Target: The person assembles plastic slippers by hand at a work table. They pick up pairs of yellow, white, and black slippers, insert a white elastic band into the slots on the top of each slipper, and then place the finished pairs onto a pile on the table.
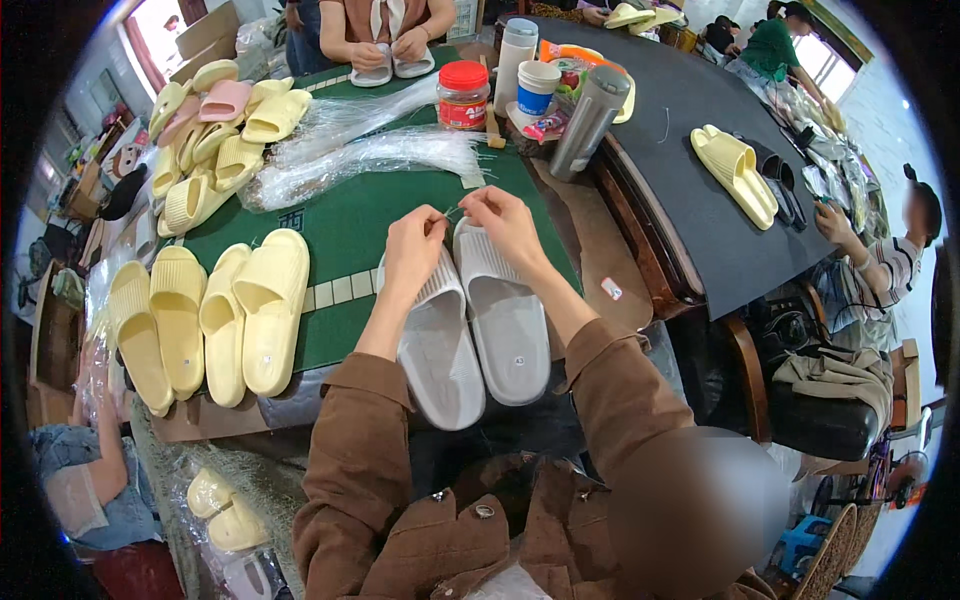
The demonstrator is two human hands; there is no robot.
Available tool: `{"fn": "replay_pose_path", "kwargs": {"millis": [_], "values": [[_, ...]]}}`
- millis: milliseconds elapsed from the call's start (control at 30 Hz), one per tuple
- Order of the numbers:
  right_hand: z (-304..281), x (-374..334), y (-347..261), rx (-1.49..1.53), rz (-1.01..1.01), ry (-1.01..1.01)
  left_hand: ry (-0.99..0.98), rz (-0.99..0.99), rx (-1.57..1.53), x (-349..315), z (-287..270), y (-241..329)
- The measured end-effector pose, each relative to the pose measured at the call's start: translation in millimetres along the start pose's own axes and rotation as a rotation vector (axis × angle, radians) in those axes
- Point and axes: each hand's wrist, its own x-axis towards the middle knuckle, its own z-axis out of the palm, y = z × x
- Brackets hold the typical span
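Observation:
A pair of grey slippers (508,335) lies side by side in front of me, toes pointing away, at the near edge of the green tabletop. My left hand (413,250) is pinched closed above the toe of the left slipper. Over the right slipper's toe, my right hand (505,230) is pinched closed too. Between the fingertips of both hands shows a thin strand (453,211), too fine to make out fully. Bundles of clear plastic strands (370,160) lie just beyond my hands.
Two pairs of yellow slippers (272,310) stand at my left, with a heap of yellow and pink slippers (225,145) behind. A red-lidded jar (464,95), a paper cup (537,88) and a steel flask (592,120) stand ahead. Across the table, a person's hands (410,45) hold grey slippers.

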Motion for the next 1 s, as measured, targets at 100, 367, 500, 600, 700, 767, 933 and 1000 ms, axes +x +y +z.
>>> {"fn": "replay_pose_path", "kwargs": {"millis": [100,367,500,600,700,767,933,1000], "values": [[4.3,0.4,4.6,0.026,-0.061,-0.069,0.094,-0.023,-0.141,2.1,4.1,-13.2],[5.1,-2.3,-1.2,-0.051,-0.091,-0.186,0.03,-0.103,-0.454,-0.5,0.5,-4.7],[7.4,-5.6,-6.7,-0.016,-0.062,-0.19,0.092,-0.049,-0.332,-2.1,-0.3,-12.7],[0.7,-3.1,-3.7,-0.004,-0.021,-0.154,0.095,-0.045,-0.225,-4.9,-0.2,-4.4],[-5.3,0.3,4.4,0.05,0.013,-0.085,0.074,-0.033,-0.18,-4.6,1.3,-4.8],[-6.9,1.5,5.1,0.15,0.074,-0.072,0.046,-0.043,-0.211,-5.9,-1.4,-6.2],[-7.9,-1.0,1.7,0.153,0.094,-0.068,0.007,-0.087,-0.204,-0.5,2.6,-9.1],[-9.2,-1.7,-0.5,0.192,0.101,-0.041,0.024,-0.075,-0.163,0.7,3.9,-8.5]]}}
